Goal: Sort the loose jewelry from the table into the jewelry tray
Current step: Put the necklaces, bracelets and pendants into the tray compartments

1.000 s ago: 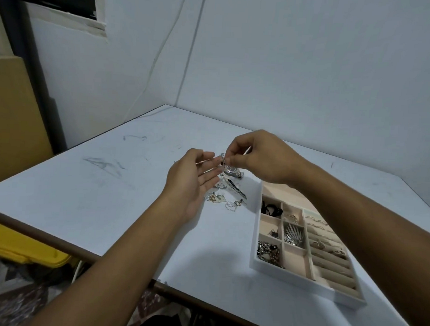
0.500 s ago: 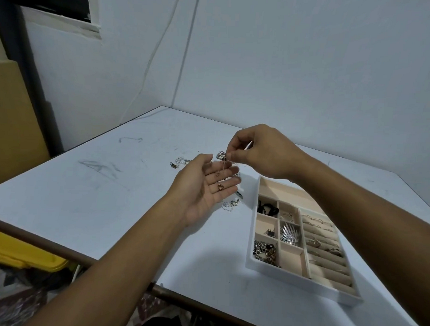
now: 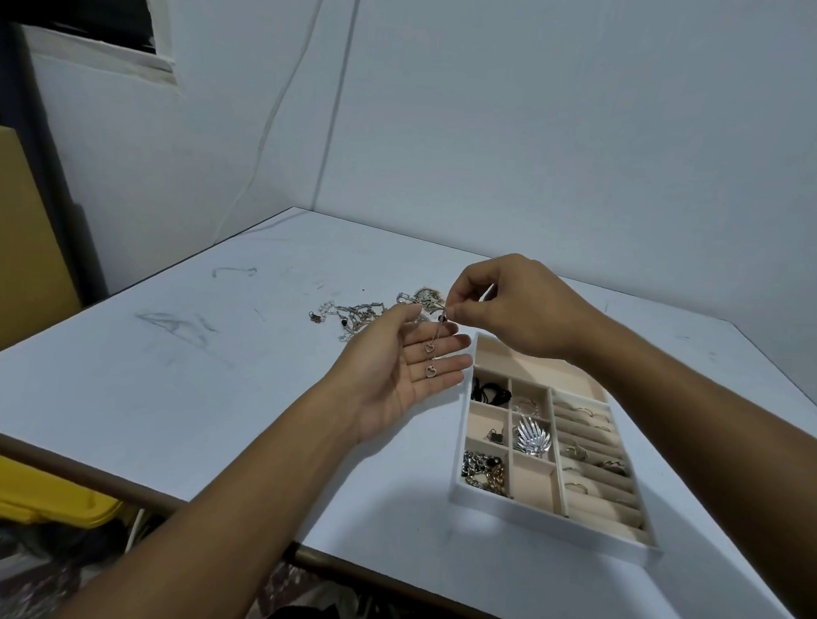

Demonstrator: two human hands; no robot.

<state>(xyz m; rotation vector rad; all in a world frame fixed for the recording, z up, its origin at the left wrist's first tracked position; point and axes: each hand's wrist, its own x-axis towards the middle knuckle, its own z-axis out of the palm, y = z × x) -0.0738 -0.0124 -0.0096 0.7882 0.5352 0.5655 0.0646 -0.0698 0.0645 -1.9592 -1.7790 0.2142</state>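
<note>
My right hand [image 3: 513, 308] pinches the top of a thin dangling piece with two small heart charms [image 3: 431, 358]. The charms hang down against the fingers of my left hand [image 3: 395, 373], which is held flat, palm up, just left of the tray. The white jewelry tray [image 3: 547, 515] lies on the table to the right, with beige compartments holding a black hair tie, a silver leaf brooch, chains and rings on rolls. A pile of loose jewelry [image 3: 351, 314] lies on the table beyond my left hand.
The white table [image 3: 173, 375] meets two walls at its far corner. Its near edge has a brown rim. A yellow bin [image 3: 34, 490] sits below the table at the left, and a brown board leans against the left wall.
My left hand turned palm up and moved right toward the tray. My right hand lifted the charm piece off the pile, so it now hangs over my left fingers.
</note>
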